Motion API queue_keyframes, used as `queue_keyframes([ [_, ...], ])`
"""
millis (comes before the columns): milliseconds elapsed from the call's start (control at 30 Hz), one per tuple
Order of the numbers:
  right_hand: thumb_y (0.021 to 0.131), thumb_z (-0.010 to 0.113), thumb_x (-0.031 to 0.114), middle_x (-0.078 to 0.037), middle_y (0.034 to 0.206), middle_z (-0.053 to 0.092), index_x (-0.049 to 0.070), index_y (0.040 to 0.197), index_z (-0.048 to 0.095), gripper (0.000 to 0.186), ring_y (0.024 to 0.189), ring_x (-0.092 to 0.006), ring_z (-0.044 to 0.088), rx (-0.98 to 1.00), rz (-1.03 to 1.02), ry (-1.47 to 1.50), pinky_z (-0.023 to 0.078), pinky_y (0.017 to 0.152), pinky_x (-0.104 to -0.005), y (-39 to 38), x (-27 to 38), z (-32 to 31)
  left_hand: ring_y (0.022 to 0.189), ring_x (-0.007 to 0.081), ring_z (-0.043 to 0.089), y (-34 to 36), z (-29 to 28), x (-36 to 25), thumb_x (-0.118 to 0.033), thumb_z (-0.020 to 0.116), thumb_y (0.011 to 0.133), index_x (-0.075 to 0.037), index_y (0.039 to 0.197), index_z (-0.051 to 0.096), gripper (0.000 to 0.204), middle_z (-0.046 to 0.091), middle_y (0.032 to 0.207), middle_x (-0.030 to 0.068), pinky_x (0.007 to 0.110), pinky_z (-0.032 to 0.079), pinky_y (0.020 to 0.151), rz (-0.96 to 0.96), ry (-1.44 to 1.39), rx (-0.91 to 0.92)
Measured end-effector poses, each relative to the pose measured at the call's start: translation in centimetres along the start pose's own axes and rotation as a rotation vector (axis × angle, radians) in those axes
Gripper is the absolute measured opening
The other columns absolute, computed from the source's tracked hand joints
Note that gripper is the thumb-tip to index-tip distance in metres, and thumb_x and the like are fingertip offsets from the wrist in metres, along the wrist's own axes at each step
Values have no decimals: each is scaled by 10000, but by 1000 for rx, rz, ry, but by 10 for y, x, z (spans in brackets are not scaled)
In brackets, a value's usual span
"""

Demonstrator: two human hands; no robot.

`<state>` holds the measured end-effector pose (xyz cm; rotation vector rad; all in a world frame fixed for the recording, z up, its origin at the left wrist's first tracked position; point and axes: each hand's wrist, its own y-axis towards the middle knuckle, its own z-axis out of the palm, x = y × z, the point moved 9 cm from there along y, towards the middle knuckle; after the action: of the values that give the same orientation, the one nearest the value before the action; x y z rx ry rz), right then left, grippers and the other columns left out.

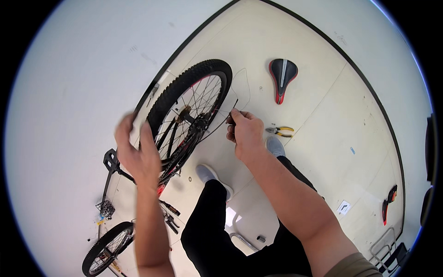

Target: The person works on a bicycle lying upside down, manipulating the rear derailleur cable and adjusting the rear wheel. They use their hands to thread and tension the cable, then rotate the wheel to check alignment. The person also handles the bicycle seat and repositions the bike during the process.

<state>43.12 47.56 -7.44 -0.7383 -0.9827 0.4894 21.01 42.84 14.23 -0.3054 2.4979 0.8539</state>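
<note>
A bicycle stands upside down on the floor, its knobby rear wheel [159,102] in front of me. My left hand [137,154] is beside the tyre's left side, thumb and fingers apart; motion blurs it a little, and I cannot tell if it touches the rubber. To the right of the wheel, my right hand [248,134] pinches a thin black cable housing [213,133] that runs from near the sprockets [200,123]. A fine bare wire [249,87] loops out beyond my right fingers. The curled fingers of that hand partly hide the housing.
A black and red saddle [283,78] lies ahead, and yellow-handled pliers [280,131] rest near my right shoe [275,147]. The front wheel [108,249] and a pedal [110,160] are at left. A red and black part [387,205] and a metal-framed chair [386,249] stand out at right.
</note>
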Motion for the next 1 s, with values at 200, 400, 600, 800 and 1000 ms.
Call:
queue_keyframes([
  [200,998,644,211,-35,826,603,19,997,606,195,625,-113,538,32,66,-5,466,558,-291,-13,-1,8,1263,351,588,60,88,34,-441,767,876,11,1436,520,761,621,1353,222,401,448,1063,83,244,665],
  [400,1003,658,217,-31,848,601,25,1017,605,200,667,-112,544,14,286,-11,471,621,-307,-5,-35,-9,896,156,647,39,129,58,-237,768,850,9,1342,575,583,705,1007,98,299,511,860,-401,97,937],
  [600,1001,650,193,-41,822,637,11,981,634,183,623,-95,543,-103,350,41,458,568,-287,23,-33,-21,791,110,624,41,134,63,-56,795,800,23,1262,590,512,696,920,62,257,522,762,-446,-9,875],
  [800,999,660,163,-45,843,655,17,1009,657,147,648,-107,566,-140,361,73,480,590,-287,56,-21,-29,787,124,646,42,132,76,-51,764,791,42,1268,561,526,711,901,110,273,538,762,-448,128,899],
  [1000,977,658,82,-87,861,686,-26,1013,656,114,650,-119,597,-224,414,132,486,573,-278,78,-19,-40,774,130,665,39,144,77,29,710,804,55,1209,543,439,700,916,102,266,545,736,-356,152,949],
])
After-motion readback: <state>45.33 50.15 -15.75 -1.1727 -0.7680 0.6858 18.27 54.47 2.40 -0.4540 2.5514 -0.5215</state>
